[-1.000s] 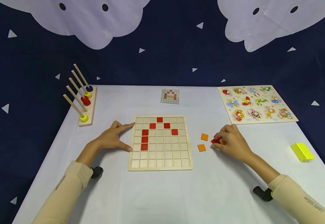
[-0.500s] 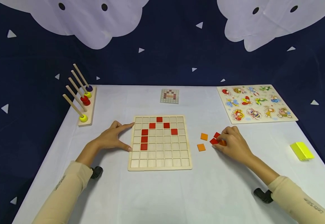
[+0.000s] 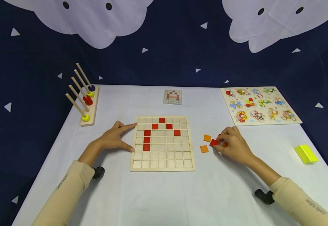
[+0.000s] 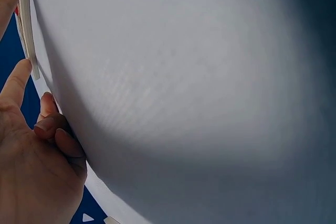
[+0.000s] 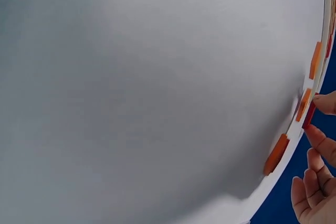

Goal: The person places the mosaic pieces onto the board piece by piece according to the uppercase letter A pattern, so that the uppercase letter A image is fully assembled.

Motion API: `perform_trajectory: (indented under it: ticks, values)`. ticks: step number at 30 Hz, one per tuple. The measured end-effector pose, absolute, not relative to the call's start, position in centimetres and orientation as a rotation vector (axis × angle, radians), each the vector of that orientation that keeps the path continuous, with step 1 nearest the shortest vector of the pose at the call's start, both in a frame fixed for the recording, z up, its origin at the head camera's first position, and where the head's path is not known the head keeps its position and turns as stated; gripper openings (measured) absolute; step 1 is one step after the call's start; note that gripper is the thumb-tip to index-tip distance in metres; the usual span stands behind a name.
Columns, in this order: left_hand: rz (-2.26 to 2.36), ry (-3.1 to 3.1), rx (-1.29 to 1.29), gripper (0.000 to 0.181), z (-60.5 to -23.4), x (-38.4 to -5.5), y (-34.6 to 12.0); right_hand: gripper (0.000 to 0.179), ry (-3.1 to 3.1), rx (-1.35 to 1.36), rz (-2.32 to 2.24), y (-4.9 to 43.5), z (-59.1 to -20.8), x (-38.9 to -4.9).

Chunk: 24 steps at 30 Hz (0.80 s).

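Observation:
My left hand (image 3: 111, 138) stretches its thumb and index finger against the left edge of the wooden grid board (image 3: 162, 156); its other fingers curl inward in the left wrist view. Several red tiles sit in the board's cells, forming part of an arch. To the right of the board, my right hand (image 3: 234, 146) pinches a red square tile (image 3: 213, 142) between thumb and finger, tilted just over the table. Behind it another red tile (image 3: 218, 136) is partly hidden. Orange tiles (image 3: 207, 138) lie nearby, one (image 3: 225, 144) partly covered by the right hand.
A pattern card (image 3: 172, 97) lies beyond the board. At the back left stands a peg stacker (image 3: 94, 110) with coloured beads. An insect puzzle board (image 3: 261, 105) occupies the back right, and a yellow block (image 3: 306, 153) sits near the right edge.
The right hand's fingers have shifted slightly, and a red tile has moved a little left, tilting up in their pinch. The left hand stays at the board's edge.

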<state>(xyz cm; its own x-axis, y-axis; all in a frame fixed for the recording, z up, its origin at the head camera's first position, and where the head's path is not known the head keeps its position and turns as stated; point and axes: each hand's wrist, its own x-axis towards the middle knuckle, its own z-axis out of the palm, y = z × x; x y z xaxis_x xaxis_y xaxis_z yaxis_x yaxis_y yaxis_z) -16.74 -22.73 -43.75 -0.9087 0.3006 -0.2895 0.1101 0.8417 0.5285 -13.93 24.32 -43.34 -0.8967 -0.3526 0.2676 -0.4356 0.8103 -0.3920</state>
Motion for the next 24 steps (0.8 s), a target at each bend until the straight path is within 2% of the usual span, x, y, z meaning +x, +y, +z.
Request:
perform_trajectory:
  ticks: [24]
  values:
    - [0.732,2.647,0.306,0.114,-43.7,-16.8,-22.7,0.018,-2.817,0.971,0.768,15.8,-42.7,-16.4]
